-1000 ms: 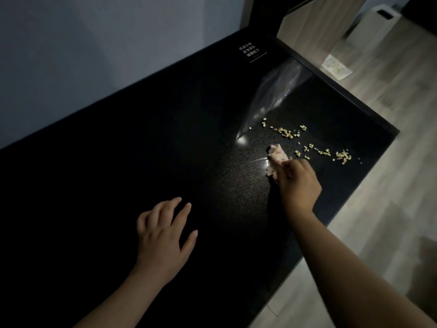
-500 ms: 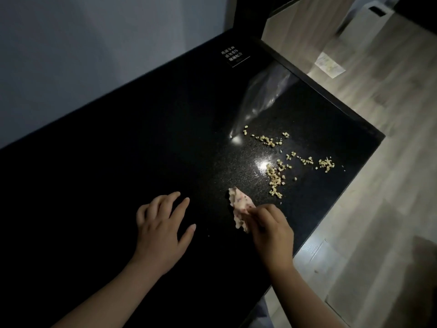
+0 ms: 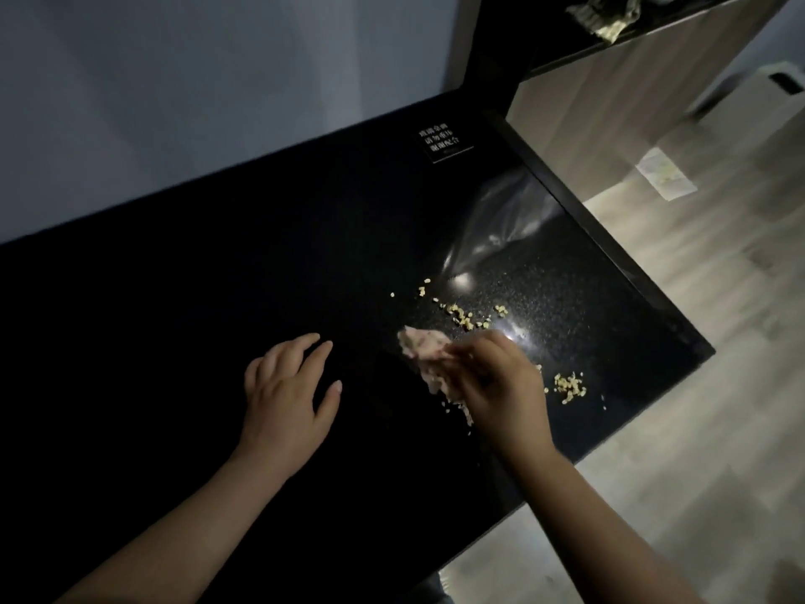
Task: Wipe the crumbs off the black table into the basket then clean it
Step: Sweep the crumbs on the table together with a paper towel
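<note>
Hands: right hand (image 3: 501,388) grips cloth (image 3: 429,357); left hand (image 3: 287,398) flat on counter (image 3: 174,342), fingers spread.
Crumbs (image 3: 461,316): just beyond cloth.

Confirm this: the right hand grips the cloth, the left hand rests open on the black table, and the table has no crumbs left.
One part is wrong: crumbs lie on the table, a line beyond the cloth and a pile by the right hand. The head view shows it. The right hand does grip the cloth, and the left hand rests open on the table.
</note>
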{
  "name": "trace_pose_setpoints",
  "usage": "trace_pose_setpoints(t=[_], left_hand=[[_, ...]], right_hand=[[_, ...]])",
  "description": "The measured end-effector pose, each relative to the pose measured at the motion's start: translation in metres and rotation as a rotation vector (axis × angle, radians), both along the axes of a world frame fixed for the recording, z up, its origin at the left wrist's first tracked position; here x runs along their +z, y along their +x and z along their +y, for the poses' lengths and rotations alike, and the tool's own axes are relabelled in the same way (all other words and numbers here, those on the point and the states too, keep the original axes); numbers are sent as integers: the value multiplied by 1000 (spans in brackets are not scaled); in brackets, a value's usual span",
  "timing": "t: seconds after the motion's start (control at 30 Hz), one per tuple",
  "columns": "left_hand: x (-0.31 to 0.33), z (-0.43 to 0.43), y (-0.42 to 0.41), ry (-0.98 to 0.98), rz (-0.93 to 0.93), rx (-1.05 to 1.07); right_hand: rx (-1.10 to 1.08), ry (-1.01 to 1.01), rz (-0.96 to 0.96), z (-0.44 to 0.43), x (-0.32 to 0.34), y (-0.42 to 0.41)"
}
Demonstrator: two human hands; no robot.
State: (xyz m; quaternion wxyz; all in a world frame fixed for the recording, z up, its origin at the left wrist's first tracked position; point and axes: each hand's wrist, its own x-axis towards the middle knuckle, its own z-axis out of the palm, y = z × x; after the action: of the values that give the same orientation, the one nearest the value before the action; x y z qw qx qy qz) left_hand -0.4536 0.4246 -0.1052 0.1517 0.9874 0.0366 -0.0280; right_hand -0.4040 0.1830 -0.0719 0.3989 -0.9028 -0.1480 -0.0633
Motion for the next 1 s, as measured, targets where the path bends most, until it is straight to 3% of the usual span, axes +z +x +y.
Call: trace_pose_setpoints(t=[0.4, 0.57, 0.77, 0.87, 1.0], left_hand=[[-23, -10, 21, 7, -28, 165], [-27, -12, 21, 8, -59, 197], [-29, -18, 20, 9, -48, 171], [-28, -21, 21, 26, -37, 158], [-28, -23, 22, 32, -29, 160]], right_hand=[[422, -253, -51, 72, -34, 179], [406, -101, 134, 51, -50, 158], [566, -211, 206, -13, -32, 91], [610, -241, 196, -22, -18, 90], [420, -123, 67, -2, -9, 121]])
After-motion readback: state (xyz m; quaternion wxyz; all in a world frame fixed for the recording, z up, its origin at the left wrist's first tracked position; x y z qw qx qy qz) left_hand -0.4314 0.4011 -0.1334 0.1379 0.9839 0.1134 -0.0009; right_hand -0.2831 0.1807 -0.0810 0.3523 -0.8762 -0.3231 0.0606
